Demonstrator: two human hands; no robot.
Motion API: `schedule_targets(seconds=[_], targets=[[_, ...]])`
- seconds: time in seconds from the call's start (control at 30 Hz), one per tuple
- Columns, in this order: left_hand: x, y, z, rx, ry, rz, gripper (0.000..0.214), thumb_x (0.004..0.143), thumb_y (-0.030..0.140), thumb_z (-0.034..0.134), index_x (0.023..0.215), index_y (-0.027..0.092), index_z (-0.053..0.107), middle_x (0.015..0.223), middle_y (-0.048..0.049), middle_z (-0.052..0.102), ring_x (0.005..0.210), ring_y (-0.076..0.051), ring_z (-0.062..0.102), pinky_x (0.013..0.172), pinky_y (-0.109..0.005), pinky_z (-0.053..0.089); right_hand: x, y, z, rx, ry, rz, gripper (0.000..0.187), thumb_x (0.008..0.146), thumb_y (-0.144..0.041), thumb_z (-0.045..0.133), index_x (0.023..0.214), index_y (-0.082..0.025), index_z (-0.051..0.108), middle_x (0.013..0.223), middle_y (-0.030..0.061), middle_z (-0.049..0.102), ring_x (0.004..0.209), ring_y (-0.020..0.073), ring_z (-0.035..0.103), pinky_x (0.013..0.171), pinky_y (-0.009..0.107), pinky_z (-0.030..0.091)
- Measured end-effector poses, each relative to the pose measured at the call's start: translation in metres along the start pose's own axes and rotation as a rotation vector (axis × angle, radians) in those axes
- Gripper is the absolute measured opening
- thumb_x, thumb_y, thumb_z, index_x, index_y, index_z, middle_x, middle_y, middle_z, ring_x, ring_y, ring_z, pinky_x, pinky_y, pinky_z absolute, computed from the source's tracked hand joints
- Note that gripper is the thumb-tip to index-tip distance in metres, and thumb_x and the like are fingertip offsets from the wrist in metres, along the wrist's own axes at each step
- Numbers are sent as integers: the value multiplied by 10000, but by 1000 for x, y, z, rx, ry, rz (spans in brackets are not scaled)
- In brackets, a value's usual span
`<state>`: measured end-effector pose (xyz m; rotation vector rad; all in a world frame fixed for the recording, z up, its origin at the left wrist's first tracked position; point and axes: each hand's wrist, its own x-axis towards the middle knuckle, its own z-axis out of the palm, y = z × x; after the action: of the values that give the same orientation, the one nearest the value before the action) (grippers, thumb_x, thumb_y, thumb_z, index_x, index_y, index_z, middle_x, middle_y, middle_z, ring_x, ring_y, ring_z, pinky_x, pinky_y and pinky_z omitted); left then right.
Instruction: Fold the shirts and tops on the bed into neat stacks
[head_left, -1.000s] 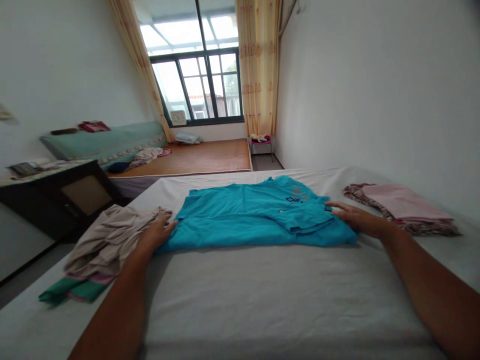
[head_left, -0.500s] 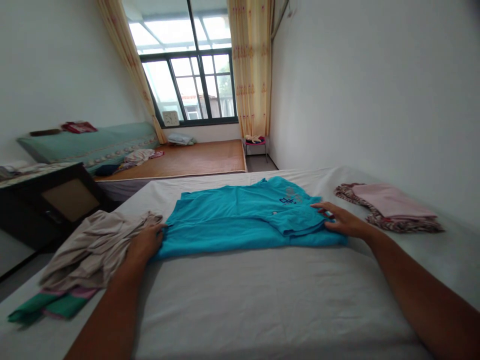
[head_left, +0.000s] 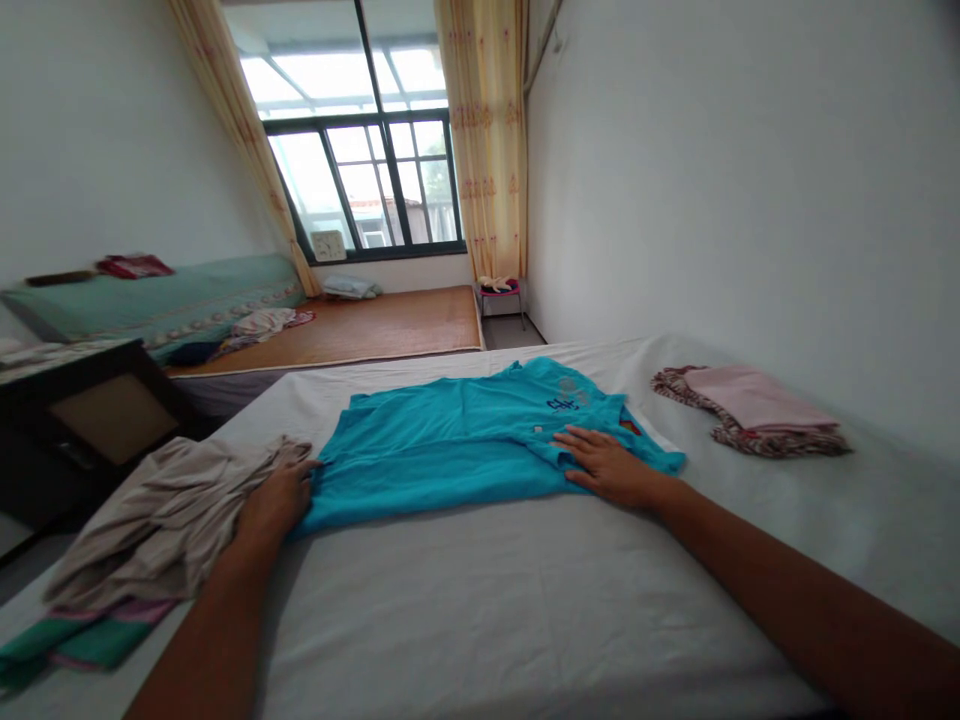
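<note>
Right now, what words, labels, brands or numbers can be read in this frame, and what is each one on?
On the turquoise shirt, a dark blue chest print: too blurred to read.
On the same shirt, a small white tag: too small to read.
On the clock below the window: dial numbers too small to read.
No other text shows.

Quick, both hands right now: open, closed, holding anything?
Left hand: fingers curled at the turquoise shirt edge; grip cannot be told.
Right hand: open, flat on the shirt.
</note>
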<state>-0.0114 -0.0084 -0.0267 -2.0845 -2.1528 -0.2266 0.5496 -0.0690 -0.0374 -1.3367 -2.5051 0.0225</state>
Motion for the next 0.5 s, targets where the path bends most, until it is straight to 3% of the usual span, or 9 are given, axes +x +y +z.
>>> schedule_targets(seconds=[0.07, 0.17, 0.27, 0.37, 0.5], targets=[[-1, 0, -1, 29, -30, -2, 432, 830, 244, 449, 1218, 270, 638, 1375, -89, 506, 1045, -293, 620, 872, -412, 507, 0, 11, -2, -33, 14, 115, 496, 942, -517, 335, 1346, -285, 505, 1411, 41, 502, 1323, 269, 405, 1073, 474, 322], [-3, 1, -3, 39, -35, -12, 425, 871, 323, 400, 1213, 249, 641, 1347, -110, 526, 1030, -303, 623, 841, -416, 515, -14, 42, -24, -67, 89, 411, 515, 944, -532, 273, 1150, -219, 626, 1195, 106, 648, 1109, 266, 580, 924, 409, 440], [-4, 5, -5, 29, -45, -25, 459, 886, 405, 370, 1210, 231, 644, 1294, -127, 565, 1002, -308, 631, 811, -417, 520, -40, 64, -50, -51, -20, 649, 571, 903, -629, 277, 853, -205, 657, 850, 101, 699, 818, 253, 648, 728, 351, 468], [-3, 7, -4, 47, -65, -18, 470, 888, 413, 365, 1228, 224, 629, 1299, -134, 559, 990, -307, 633, 812, -419, 517, -62, 63, -59, 62, -195, 614, 543, 823, -697, 398, 741, -209, 622, 761, 66, 677, 726, 240, 627, 642, 318, 439], [1, 1, 3, 86, -49, 18, 456, 890, 353, 355, 1244, 225, 613, 1316, -142, 536, 1005, -309, 625, 795, -415, 520, -76, 50, -58, 200, -150, 453, 487, 793, -670, 479, 797, -198, 604, 816, 51, 665, 759, 229, 611, 686, 311, 442]])
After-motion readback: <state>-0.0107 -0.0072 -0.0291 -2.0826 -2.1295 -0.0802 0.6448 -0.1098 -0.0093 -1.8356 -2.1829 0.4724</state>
